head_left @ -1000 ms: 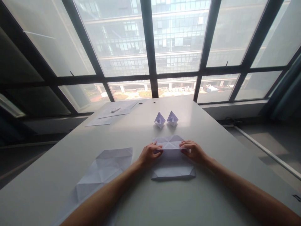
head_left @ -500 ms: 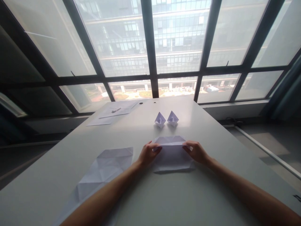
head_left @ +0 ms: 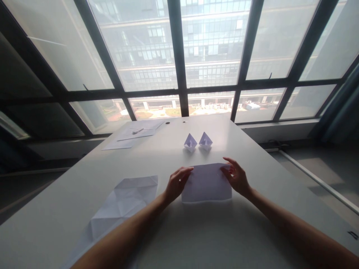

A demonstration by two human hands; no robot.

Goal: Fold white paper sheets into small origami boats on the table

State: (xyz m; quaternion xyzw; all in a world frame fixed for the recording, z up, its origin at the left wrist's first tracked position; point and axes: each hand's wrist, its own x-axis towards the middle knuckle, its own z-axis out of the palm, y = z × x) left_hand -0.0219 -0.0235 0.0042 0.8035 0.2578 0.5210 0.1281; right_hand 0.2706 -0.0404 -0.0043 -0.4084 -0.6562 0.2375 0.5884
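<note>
A folded sheet of white paper point(head_left: 206, 184) lies in front of me, its top edge raised between my hands. At its upper left corner, my left hand point(head_left: 177, 182) pinches the paper between thumb and fingers. My right hand point(head_left: 236, 176) grips the upper right corner, with the index finger lifted away. Beyond the sheet stand two small folded paper boats point(head_left: 190, 142), side by side. Near my left forearm rests a creased, unfolded sheet of paper point(head_left: 123, 200), partly hidden by the arm.
The white table point(head_left: 252, 231) stretches toward large dark-framed windows point(head_left: 182, 89). Flat paper sheets point(head_left: 126, 138) lie at the far left, with a small white object point(head_left: 137, 131) on top. Two round holes point(head_left: 167, 123) show near the far edge.
The far part of the sheet, which lay flat with a raised fold, is now out of sight, and a plain panel faces me. My right index finger has lifted.
</note>
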